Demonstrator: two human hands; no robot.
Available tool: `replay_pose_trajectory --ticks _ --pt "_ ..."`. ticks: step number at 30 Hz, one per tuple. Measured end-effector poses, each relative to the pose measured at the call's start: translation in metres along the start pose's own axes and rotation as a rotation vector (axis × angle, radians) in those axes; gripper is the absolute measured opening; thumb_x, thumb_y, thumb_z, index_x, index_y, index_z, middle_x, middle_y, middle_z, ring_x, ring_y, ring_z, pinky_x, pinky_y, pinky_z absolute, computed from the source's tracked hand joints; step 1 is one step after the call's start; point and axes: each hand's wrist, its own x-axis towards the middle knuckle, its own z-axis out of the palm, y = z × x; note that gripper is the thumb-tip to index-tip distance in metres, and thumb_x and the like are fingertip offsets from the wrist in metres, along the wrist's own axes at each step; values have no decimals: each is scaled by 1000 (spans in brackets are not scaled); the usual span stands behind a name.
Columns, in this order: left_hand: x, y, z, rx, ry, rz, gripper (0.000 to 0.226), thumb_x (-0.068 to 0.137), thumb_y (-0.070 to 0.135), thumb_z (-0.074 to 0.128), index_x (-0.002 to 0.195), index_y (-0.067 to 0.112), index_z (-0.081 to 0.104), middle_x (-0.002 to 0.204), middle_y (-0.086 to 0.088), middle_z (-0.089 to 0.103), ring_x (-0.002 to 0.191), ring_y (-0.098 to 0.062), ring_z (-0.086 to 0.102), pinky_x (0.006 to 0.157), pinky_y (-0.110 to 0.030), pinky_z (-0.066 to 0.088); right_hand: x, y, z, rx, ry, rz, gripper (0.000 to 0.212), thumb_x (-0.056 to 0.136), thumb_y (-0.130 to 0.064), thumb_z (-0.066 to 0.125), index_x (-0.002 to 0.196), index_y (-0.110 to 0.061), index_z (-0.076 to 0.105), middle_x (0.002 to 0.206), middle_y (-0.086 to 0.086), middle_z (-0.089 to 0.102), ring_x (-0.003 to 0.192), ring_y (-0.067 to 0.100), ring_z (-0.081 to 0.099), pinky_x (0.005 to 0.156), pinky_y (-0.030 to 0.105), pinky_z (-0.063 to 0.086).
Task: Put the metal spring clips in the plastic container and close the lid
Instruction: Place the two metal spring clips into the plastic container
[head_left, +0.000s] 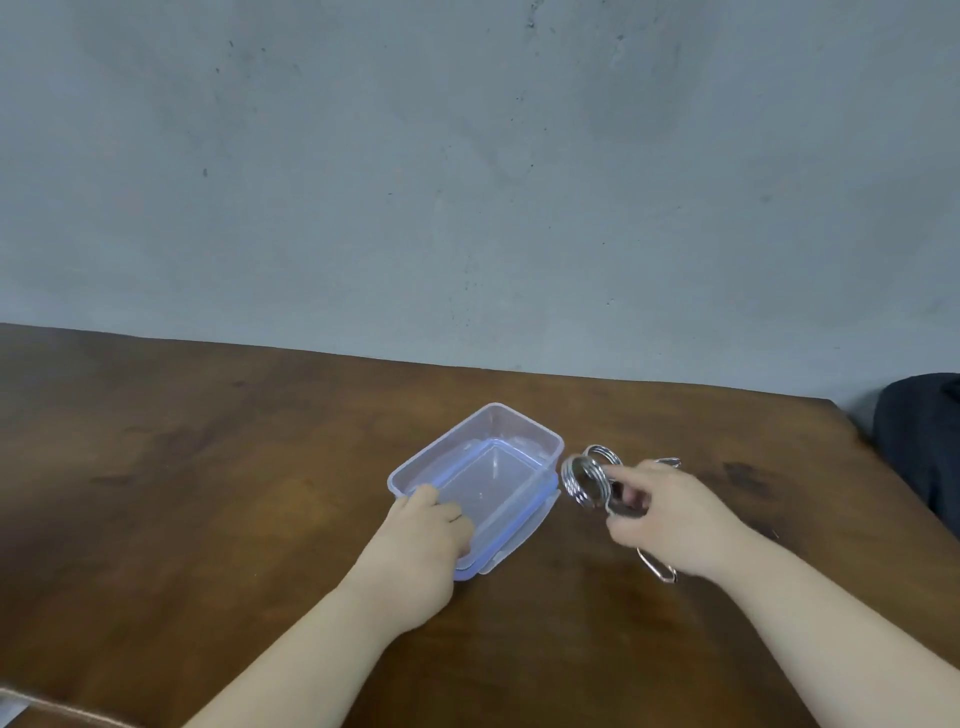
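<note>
A clear plastic container (524, 431) with a blue-edged lid (524, 540) under it sits mid-table. It is open on top and holds nothing. My left hand (426, 540) grips its near-left rim. Just right of the container, my right hand (670, 519) holds a metal spring clip (584, 480) by its handles, coil end toward the container. Another coil (602, 452) shows behind it. More wire clip ends peek out past my fingers (667, 461) and under my wrist (657, 569), lying on the table.
The brown wooden table (208, 493) ends at a grey wall at the back. A dark object (919, 441) sits past the table's right corner. A pale edge (15, 704) shows at the bottom left.
</note>
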Motion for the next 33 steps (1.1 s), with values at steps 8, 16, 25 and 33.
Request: replay_pose_trajectory --ticks 8,16,25,33 --pt "4 -30 3 -120 9 182 24 76 0 61 77 24 57 87 7 47 83 -19 34 72 -29 43 31 -63 -39 -190 -89 -242 16 75 -29 76 90 -24 74 98 -8 59 78 9 56 68 23 44" --pt "8 -41 6 -160 29 211 27 75 -5 55 82 21 59 91 6 49 87 -18 35 71 -24 34 75 -77 2 -420 -381 -257 53 59 -45 59 93 -7 70 105 22 68 69 27 55 62 43 52" --pt "6 -47 13 -268 31 118 12 92 18 53 82 21 58 100 9 51 96 -15 39 82 -31 46 96 -90 41 -519 -482 -275 27 69 -36 65 82 -13 70 95 12 67 80 30 63 68 47 56" --pt "6 -46 20 -372 51 43 24 95 39 55 82 21 65 102 11 51 100 -11 39 90 -30 44 97 -81 66 -551 -469 -277 15 85 -39 61 85 -25 65 100 0 57 89 24 53 88 43 49"
